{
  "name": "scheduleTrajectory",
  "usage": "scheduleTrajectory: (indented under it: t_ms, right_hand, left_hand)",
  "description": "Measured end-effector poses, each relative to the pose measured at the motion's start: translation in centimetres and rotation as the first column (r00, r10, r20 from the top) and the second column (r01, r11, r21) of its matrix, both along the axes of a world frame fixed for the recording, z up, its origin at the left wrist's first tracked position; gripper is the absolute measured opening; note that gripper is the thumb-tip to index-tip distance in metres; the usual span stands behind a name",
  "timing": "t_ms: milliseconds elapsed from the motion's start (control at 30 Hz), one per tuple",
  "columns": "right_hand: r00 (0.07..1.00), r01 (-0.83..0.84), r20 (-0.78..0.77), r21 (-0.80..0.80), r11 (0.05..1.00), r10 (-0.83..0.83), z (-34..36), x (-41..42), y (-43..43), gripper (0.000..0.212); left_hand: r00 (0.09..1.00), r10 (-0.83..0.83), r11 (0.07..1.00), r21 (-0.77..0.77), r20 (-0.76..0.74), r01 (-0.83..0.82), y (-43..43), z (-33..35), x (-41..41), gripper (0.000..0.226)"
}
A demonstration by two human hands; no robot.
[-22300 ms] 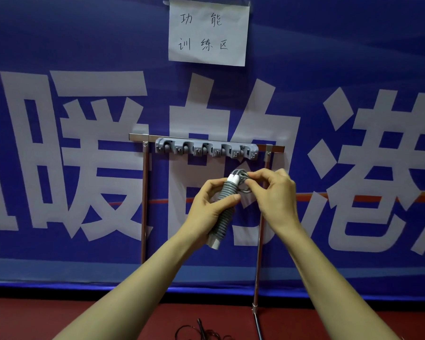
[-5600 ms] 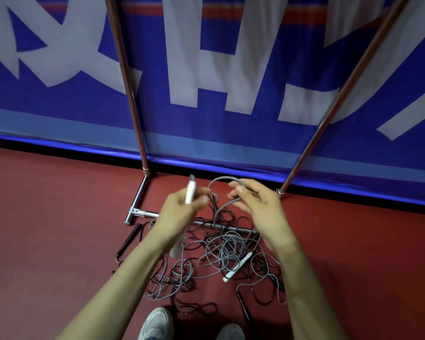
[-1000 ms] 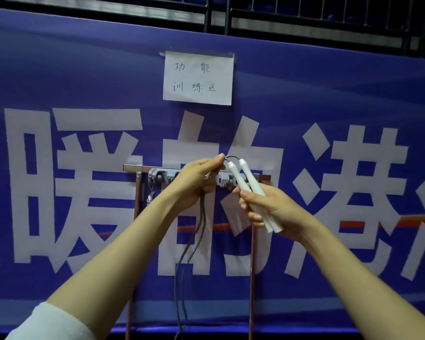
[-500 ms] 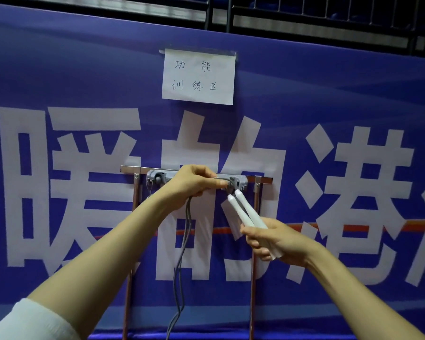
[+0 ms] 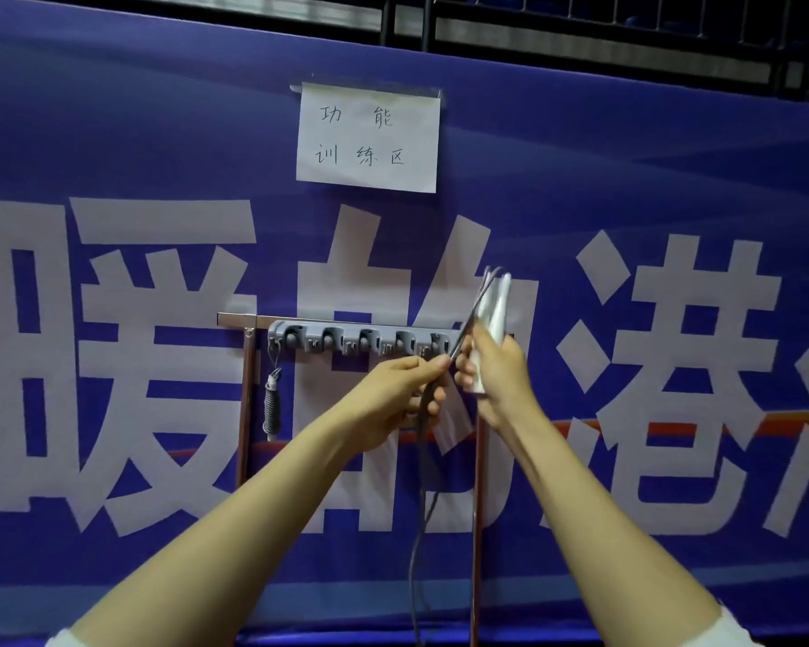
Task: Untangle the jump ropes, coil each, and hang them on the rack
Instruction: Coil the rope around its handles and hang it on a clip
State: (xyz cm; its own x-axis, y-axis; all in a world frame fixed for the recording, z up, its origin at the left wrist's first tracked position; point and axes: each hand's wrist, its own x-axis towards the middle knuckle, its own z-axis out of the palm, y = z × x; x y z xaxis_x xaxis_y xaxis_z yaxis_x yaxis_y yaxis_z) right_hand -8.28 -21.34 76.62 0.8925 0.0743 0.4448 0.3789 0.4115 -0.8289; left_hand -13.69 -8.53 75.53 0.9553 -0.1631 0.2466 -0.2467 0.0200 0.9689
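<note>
My right hand point(image 5: 498, 375) grips the two white handles point(image 5: 496, 305) of a grey jump rope, held together and pointing up in front of the rack's right end. My left hand point(image 5: 393, 399) pinches the doubled grey cord point(image 5: 423, 506) just below the handles; the cord hangs straight down out of view. The grey hook strip point(image 5: 346, 340) sits on the metal rack's top bar point(image 5: 239, 318). A coiled grey jump rope point(image 5: 272, 406) hangs from the strip's leftmost hook.
A blue banner point(image 5: 113, 133) with large white characters fills the background behind the rack. A white paper sign point(image 5: 367, 137) is taped above the rack. Dark railings point(image 5: 580, 35) run along the top. The rack's two upright posts point(image 5: 246, 413) go down to the floor.
My right hand has swung the white handles from pointing up-left below the rack to upright at its right end. My left hand has dropped from the hook strip to below it, still pinching the cord.
</note>
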Motion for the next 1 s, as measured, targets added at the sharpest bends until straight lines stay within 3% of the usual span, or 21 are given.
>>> scheduleTrajectory:
  t_ms: [100, 267, 333, 433, 567, 767, 1000]
  right_hand:
    - [0.988, -0.151, -0.012, 0.095, 0.984, 0.152, 1.3, -0.3, 0.2, 0.032]
    - [0.989, -0.139, 0.037, -0.051, 0.989, 0.141, 0.8, -1.0, 0.2, 0.025]
    - [0.988, -0.149, 0.032, -0.092, 0.985, 0.152, 0.3, -1.3, 0.0, 0.023]
    - [0.992, -0.083, 0.077, -0.234, 0.969, 0.104, -0.9, -1.9, -0.1, 0.021]
    - [0.974, 0.125, 0.224, -0.448, 0.885, -0.025, -3.0, -2.6, 0.3, 0.013]
    - [0.951, 0.234, 0.297, -0.513, 0.826, -0.085, -5.1, -2.5, 0.0, 0.015]
    - [0.969, 0.171, 0.245, -0.554, 0.815, -0.037, -7.2, -2.6, 0.5, 0.022]
  left_hand:
    - [0.999, -0.022, 1.0, -0.02, -0.046, 0.021, 0.4, -0.4, -0.1, 0.023]
    - [0.999, -0.038, 0.994, 0.1, -0.012, 0.039, 1.3, -0.7, -0.7, 0.023]
    - [0.995, 0.057, 0.977, 0.202, 0.086, -0.073, 1.9, -0.5, -0.9, 0.02]
    - [0.904, 0.282, 0.945, 0.073, 0.321, -0.32, 2.3, 0.3, -1.0, 0.015]
    - [0.815, 0.328, 0.908, 0.078, 0.477, -0.411, 0.8, 1.9, -1.2, 0.021]
    - [0.855, 0.329, 0.889, 0.176, 0.4, -0.424, 0.4, 1.7, -1.2, 0.016]
    - [0.906, 0.29, 0.869, 0.312, 0.308, -0.385, 1.6, 3.7, -2.0, 0.011]
